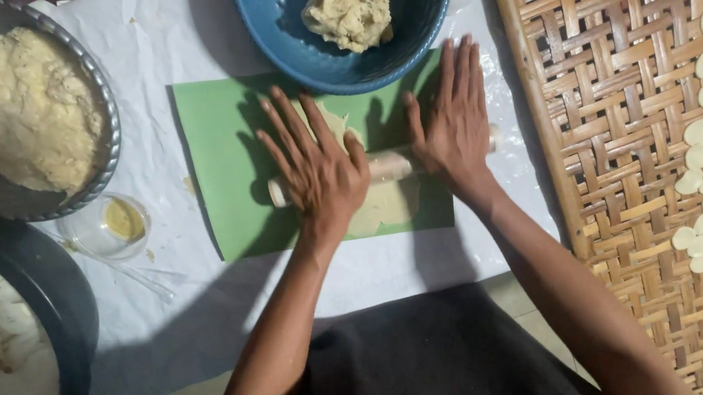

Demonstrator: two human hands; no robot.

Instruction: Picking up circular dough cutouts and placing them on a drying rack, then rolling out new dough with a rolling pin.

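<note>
left hand [319, 168] flat, palm down, fingers spread and pointing away from body. right hand [453, 124] just beside it, also flat, fingers together and extended. both forearms bare, angling inward from elbows, wrists straight.

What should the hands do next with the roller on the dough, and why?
Probably push the roller forward, toward the blue bowl. Both hands, left and right, lie flat on it, and the dough on the green mat looks uneven, with some spread out on the near side.
</note>
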